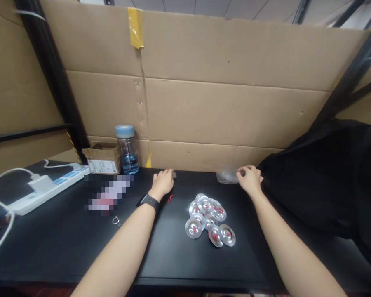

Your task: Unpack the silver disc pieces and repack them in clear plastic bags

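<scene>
- While both forearms reach in over the near edge of the black table (173,264), the head view shows the left hand (163,182) close to the far edge, left of the middle, and the right hand (250,178) by the same edge, farther right.
- The right hand pinches the right end of a clear plastic bag (226,176) between thumb and forefinger; the bag lies along the far edge.
- The left hand has its fingers bent, palm down, with a small pale scrap (174,175) showing at the fingertips; whether they grip it, I cannot tell. A black watch (149,201) circles that wrist, and a red loop (170,199) lies just beside it.
- Between the arms, near the middle of the table, shiny metal discs (205,205) sit in a loose, overlapping heap, several with red marks.
- Left of the left forearm lies a silver ring (116,221), and beyond it, toward the far edge, something hidden by pixelation.
- Toward the far left corner, a bottle (130,153) with a blue lid stands upright beside an open cardboard box (104,158). A white power strip (60,186) slants along the left side, with a white plug (41,184) in it.
- Black fabric (334,177) covers the right side; a cardboard panel (219,109) rises behind the far edge.
</scene>
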`<state>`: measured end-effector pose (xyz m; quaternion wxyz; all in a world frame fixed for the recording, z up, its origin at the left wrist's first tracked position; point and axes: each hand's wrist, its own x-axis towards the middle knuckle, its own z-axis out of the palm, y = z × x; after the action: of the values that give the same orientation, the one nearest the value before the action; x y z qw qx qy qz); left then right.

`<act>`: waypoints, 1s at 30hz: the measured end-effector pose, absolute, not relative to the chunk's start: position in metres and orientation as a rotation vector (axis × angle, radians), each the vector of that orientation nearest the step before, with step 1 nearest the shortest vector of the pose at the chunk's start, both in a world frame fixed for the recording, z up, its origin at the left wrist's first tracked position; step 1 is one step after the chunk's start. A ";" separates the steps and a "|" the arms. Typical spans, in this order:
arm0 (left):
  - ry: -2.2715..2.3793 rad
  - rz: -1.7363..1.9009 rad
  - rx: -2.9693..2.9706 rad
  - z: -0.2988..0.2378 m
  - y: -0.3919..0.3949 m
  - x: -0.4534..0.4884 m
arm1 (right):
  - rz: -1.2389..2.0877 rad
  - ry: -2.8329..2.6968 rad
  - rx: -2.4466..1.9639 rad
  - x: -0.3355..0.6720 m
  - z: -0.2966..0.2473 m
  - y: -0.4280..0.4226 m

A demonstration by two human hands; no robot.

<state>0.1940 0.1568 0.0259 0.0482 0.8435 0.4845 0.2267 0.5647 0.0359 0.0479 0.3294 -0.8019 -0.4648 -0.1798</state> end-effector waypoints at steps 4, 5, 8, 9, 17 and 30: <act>1.254 0.785 2.656 0.034 0.140 0.210 | -0.404 -1.430 -1.867 0.539 0.056 0.037; 1.168 0.860 2.651 0.037 0.134 0.214 | -0.329 -1.524 -1.771 0.529 0.058 0.037; 0.928 1.077 2.533 0.046 0.115 0.228 | 0.017 -1.753 -1.486 0.490 0.065 0.032; 0.844 1.104 2.495 0.049 0.108 0.231 | 0.118 -1.789 -1.427 0.477 0.067 0.029; 0.490 1.041 2.326 0.063 0.077 0.238 | 0.400 -1.824 -1.318 0.438 0.078 0.015; 0.426 0.842 2.153 0.045 0.094 0.239 | 0.739 -1.520 -1.204 0.461 0.088 0.014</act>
<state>0.2394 0.0939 0.0454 0.3852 0.8452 0.1671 0.3307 0.4608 0.0143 0.0877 0.5083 -0.4996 -0.6309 0.3066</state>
